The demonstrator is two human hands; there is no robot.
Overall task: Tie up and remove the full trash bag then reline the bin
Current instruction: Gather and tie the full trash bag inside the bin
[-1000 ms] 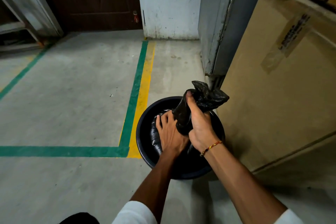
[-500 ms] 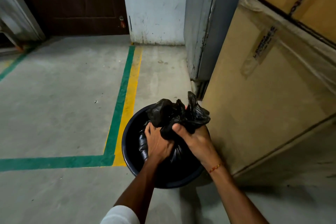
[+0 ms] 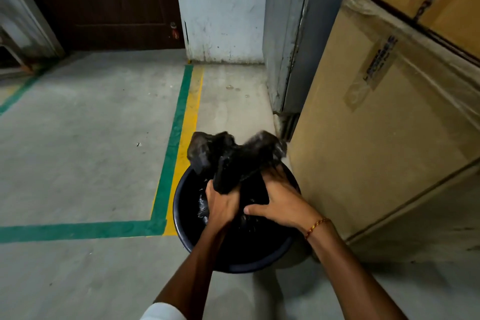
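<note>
Trash bag (image 3: pixel 235 161), black, sits inside a dark round bin (image 3: pixel 181 231) on the concrete floor (image 3: pixel 78 163). Left hand (image 3: pixel 222 204) and right hand (image 3: pixel 281 206) each grip its gathered top. Cardboard boxes (image 3: pixel 376 138) stand right.

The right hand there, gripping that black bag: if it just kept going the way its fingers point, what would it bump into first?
The right hand points forward and leftward into the trash bag it grips, so it meets bag plastic first. Beyond that probably the left hand, though depth is unclear.
</note>
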